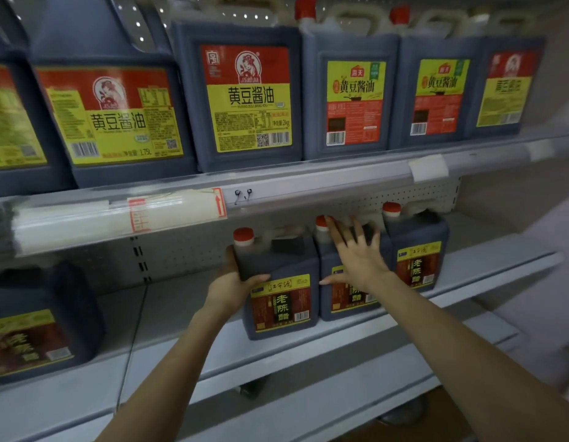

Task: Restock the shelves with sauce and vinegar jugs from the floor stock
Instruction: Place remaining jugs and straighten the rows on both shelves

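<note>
Lower shelf (181, 314): left hand (232, 288) grips vinegar jug (283, 307); right hand (356, 260) splayed flat on neighbour jug (343, 301). Aligning; I'd push flush next.

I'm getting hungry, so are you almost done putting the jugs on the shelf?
Partway. Done: the top shelf is packed with soy sauce jugs, and the far-right vinegar jug stands in place. In hand: the left hand grips the front vinegar jug while the right hand rests flat on the middle jug. Left: the lower shelf shows a bare stretch before the far-left jug.
</note>
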